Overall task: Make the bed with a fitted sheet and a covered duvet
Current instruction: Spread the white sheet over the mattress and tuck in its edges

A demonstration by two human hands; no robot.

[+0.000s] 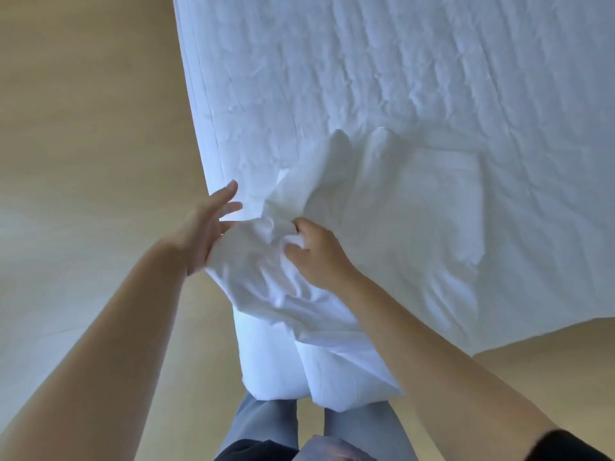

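You are standing at one corner of the bed (399,78), and the work is, in my judgement, somewhere in the early or middle part, not near the end. The top of the bed is already covered by a white sheet (432,94), which lies flat but has many wrinkles; I cannot tell from here whether its edges are pulled under the mattress, because the other corners are out of view. At your corner there is a loose cloth (266,287), also white, bunched on the corner and hanging down in front of your legs (266,424) toward the floor (83,128). One part of it lies on the bed, partly folded, just beside the bunch. I cannot say for sure if this cloth is the fitted sheet or the duvet cover. Your right hand (316,251) holds the bunch, with the fingers curled into the fabric on top of the corner. Your left hand (213,227) is wide, the fingers straight and spread; it lies against the side of the bunch at the edge of the bed and holds nothing. No filled, thick duvet is visible on the bed, so that part seems not yet done. What is left, as I judge it: to unfold this cloth fully, to set it on its place, to smooth the wrinkles, and to lay the covered duvet.
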